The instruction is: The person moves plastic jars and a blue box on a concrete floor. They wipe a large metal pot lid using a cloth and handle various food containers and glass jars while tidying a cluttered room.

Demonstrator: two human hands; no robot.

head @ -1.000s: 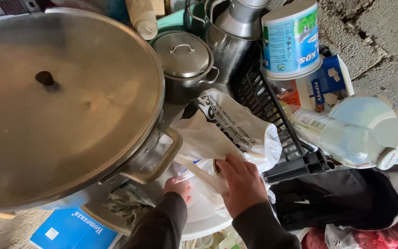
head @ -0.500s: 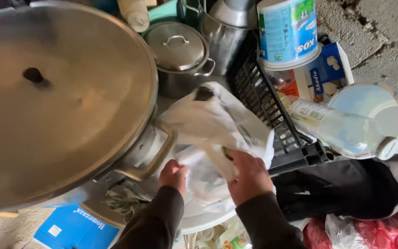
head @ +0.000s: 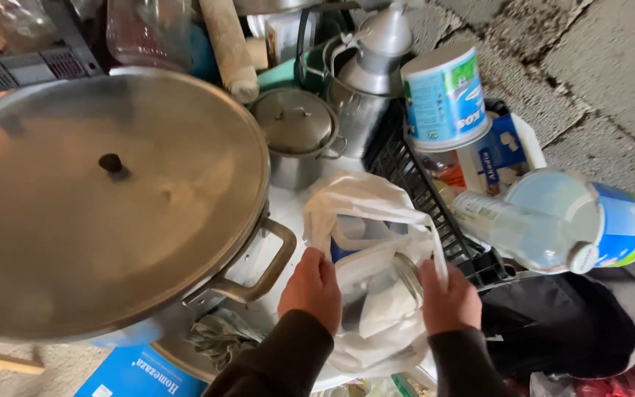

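Both my hands hold a white plastic bag (head: 365, 213) open in front of me. My left hand (head: 311, 288) grips the bag's left edge, beside the handle of a very large steel pot. My right hand (head: 448, 298) grips the right edge, against a black crate. Inside the bag lies a clear glass jar (head: 398, 276) with a metal lid, on its side, together with something blue. The bag rests on a white round surface (head: 281, 213).
The huge lidded steel pot (head: 104, 198) fills the left. A small lidded pot (head: 295, 132) and metal kettle (head: 369, 66) stand behind. The black crate (head: 420, 184) holds a tub (head: 446, 95) and a plastic bottle (head: 516, 231). A dark bag (head: 575, 323) lies right.
The bag was bunched and closed; my hands have pulled its mouth apart, so the jar inside now shows. The camera has shifted slightly.
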